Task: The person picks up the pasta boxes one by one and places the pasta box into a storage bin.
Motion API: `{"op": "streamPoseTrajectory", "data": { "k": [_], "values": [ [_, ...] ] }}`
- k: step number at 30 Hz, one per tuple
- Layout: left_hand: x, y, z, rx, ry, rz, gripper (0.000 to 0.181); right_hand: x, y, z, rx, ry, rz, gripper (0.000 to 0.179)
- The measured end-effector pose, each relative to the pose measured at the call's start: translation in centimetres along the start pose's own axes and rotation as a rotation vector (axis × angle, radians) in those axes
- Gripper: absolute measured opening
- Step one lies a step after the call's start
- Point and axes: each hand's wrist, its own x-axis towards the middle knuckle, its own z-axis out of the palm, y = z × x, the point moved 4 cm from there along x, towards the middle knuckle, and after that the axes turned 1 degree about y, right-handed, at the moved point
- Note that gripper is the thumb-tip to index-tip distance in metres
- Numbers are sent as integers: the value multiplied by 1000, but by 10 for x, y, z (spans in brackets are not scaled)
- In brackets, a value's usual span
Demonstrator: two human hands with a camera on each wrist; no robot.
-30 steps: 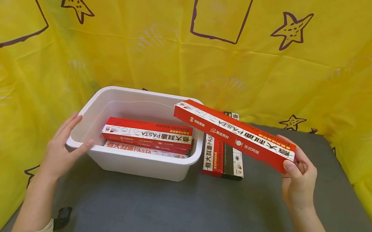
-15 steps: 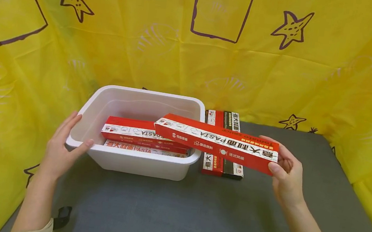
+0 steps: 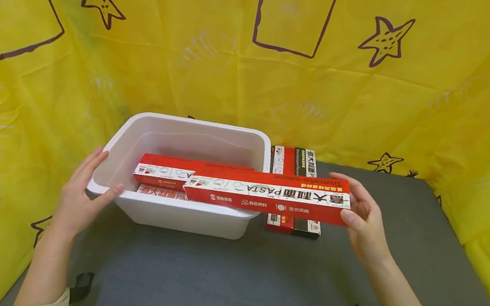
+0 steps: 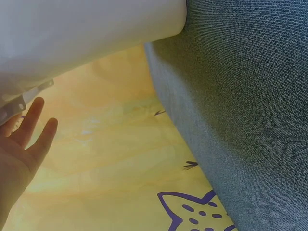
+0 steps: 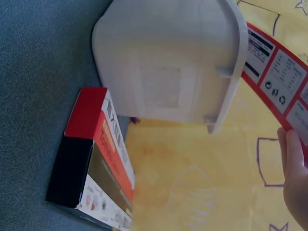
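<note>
My right hand pinches the right end of a red and white pasta box, thumb in front and fingers behind. The box lies nearly level, its left half over a white plastic bin. In the right wrist view the box's red underside shows printed panels. Inside the bin another red pasta box rests on top of more boxes, partly covered by the held one. My left hand touches the bin's left front corner, thumb on the rim, fingers fairly straight along the left side.
Right of the bin, a red pasta box and a black one lie side by side on the grey table. The held box hides their middles. A yellow patterned cloth hangs behind and at both sides.
My right hand has moved left and slightly down with the pasta box, which has turned from slanted to nearly level and reaches further over the bin. The left hand stays at the rim.
</note>
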Motion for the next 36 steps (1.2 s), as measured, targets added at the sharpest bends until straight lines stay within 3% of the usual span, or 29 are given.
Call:
{"op": "streamPoseTrajectory", "data": {
  "k": [7,18,26,36],
  "values": [
    [1,1,0,3,6,6,76,7,3,5,43,-56,19,44],
    [0,1,1,-11,8,4,76,23,10,9,18,17,77,44],
    [0,0,0,-1,5,3,76,34,16,17,-87,-19,82,50],
    [0,0,0,-9,5,14,75,45,24,31,-225,-42,165,52]
  ]
}}
